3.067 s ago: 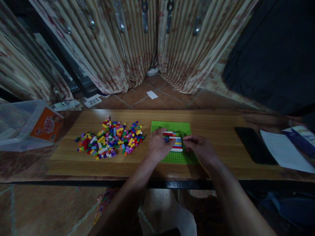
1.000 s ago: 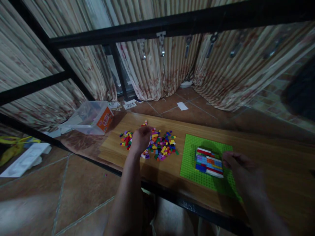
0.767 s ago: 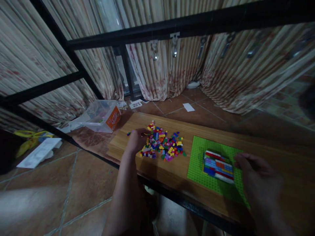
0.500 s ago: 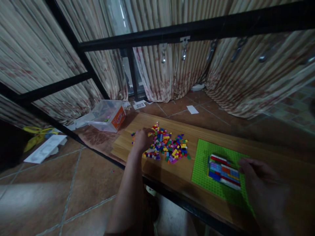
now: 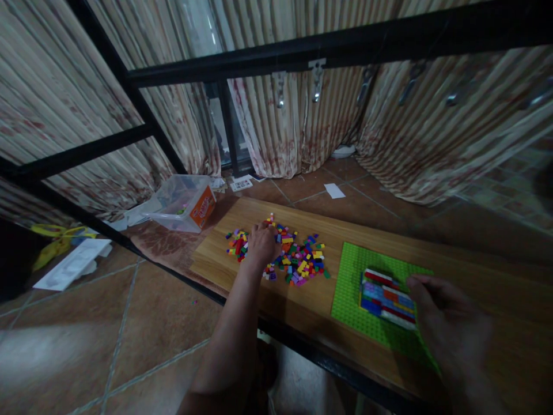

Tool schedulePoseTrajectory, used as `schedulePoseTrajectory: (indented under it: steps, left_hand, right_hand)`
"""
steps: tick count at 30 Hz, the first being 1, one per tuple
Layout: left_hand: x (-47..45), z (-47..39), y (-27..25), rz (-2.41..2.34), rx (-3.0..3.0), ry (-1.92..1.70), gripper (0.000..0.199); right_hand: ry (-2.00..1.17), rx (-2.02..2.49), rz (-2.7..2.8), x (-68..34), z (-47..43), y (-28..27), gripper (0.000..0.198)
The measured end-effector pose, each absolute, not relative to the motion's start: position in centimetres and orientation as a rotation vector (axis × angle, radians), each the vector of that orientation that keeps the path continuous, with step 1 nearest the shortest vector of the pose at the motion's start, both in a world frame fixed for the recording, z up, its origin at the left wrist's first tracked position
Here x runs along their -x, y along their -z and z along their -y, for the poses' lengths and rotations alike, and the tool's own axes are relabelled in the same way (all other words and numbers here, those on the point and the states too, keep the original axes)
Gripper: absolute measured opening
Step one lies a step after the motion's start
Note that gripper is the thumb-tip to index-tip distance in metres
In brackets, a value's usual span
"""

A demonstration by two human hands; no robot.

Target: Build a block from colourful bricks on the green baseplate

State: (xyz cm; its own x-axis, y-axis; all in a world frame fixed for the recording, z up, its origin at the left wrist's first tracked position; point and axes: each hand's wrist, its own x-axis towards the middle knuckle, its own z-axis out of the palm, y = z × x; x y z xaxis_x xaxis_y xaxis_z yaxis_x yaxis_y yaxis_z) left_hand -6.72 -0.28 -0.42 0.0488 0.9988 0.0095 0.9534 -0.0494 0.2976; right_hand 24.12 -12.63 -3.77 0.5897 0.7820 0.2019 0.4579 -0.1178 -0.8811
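My left hand (image 5: 262, 245) reaches into a loose pile of small colourful toy bricks (image 5: 302, 256) on the wooden bench top. Its fingers bend downward and the fingertips are hidden, so what they touch does not show. On the right lies a green studded baseplate (image 5: 352, 288) bearing a flat block of joined bricks (image 5: 386, 302) in blue, red, white and orange. My right hand (image 5: 451, 317) hovers over the plate's right edge, thumb and forefinger pinched together beside the brick block. Anything between those fingertips is too small to make out.
A clear plastic box (image 5: 173, 210) with an orange label stands past the bench's left end. A black metal rail (image 5: 276, 64) with hanging clips crosses ahead, before striped curtains (image 5: 268, 132). White paper (image 5: 334, 191) lies on the tiled floor.
My left hand has moved right and deeper over the brick pile, uncovering bricks on its left side. My right hand stays beside the brick block. The view has shifted slightly.
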Motion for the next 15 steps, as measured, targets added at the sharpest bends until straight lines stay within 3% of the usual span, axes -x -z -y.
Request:
schedulePoseTrajectory:
  steps: [11, 15]
  left_hand:
    - [5.9, 0.0, 0.8, -2.073, -2.104, -0.285, 0.042]
    - [6.1, -0.3, 0.9, -2.062, -2.127, -0.271, 0.033]
  right_hand:
    - [-0.379, 1.791, 1.014, -22.8, 12.7, 2.4, 0.027]
    - [-0.349, 1.725, 1.011, -23.2, 12.5, 2.5, 0.026]
